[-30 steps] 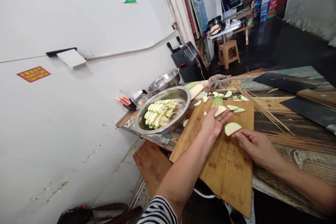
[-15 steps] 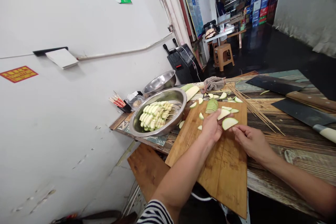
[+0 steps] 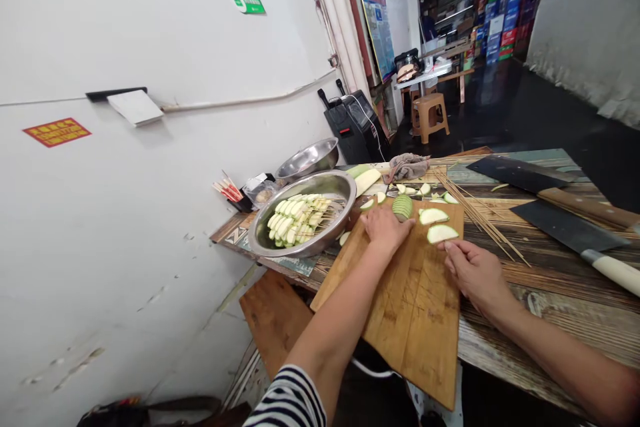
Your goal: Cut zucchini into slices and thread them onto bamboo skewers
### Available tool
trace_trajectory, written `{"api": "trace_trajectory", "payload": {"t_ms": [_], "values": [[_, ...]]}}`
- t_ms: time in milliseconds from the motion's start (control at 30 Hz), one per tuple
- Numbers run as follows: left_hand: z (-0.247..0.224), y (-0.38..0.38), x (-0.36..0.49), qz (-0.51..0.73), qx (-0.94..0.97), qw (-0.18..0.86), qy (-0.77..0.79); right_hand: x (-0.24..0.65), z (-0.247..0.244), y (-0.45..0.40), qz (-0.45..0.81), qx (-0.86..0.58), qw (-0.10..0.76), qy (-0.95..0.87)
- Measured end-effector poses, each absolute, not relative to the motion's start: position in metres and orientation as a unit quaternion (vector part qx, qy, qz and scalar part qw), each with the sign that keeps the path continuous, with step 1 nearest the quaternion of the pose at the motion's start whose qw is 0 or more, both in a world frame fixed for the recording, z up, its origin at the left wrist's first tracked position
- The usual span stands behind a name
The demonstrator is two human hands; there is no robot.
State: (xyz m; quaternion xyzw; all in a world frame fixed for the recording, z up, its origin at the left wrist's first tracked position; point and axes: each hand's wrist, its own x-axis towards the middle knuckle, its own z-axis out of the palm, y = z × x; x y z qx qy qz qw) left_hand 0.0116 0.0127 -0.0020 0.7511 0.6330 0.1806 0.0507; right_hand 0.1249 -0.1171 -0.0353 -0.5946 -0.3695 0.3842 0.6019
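My right hand (image 3: 475, 270) is pinched at the near end of a skewer threaded with pale green-rimmed zucchini slices (image 3: 443, 234). Most of that skewer is hidden by the slices and fingers. On the wooden cutting board (image 3: 410, 320), my left hand (image 3: 386, 228) lies palm down with thumb and fingers apart. It is right beside a row of cut zucchini slices (image 3: 402, 205), whose near side it partly covers. Loose zucchini pieces (image 3: 425, 189) are scattered at the board's far edge.
Left of the board stands a steel bowl (image 3: 260, 245) of skewered zucchini slices, with another steel bowl (image 3: 313, 159) behind. Bamboo skewers (image 3: 483, 217) lie right of the board. Two cleavers (image 3: 563, 220) rest further right. A grey cloth (image 3: 409, 165) sits at the back.
My left hand has left the slices on the skewer and moved left to the row of cut slices. My right hand still holds the skewer, nearly in place. The view has shifted slightly.
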Motion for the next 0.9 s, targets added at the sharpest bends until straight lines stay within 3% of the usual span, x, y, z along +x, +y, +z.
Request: {"api": "trace_trajectory", "payload": {"t_ms": [100,467,567,667,767,900], "values": [[-0.01,0.011,0.019,0.199,0.747,0.054,0.632,0.124,-0.032,-0.119,0.392,-0.592,0.602,-0.364],[-0.001,0.009,-0.001,0.32,0.712,0.271,0.563,0.126,-0.032,-0.12,0.401,-0.592,0.59,-0.375],[0.007,0.011,-0.003,0.427,0.658,0.384,0.487,0.126,-0.03,-0.121,0.388,-0.592,0.583,-0.399],[0.014,0.015,-0.003,0.504,0.514,0.581,0.379,0.125,-0.027,-0.124,0.377,-0.588,0.571,-0.431],[0.017,0.019,-0.005,0.487,0.336,0.756,0.28,0.124,-0.024,-0.128,0.379,-0.583,0.548,-0.465],[0.012,0.023,-0.011,0.473,0.186,0.834,0.214,0.124,-0.022,-0.132,0.391,-0.585,0.507,-0.498]]}}
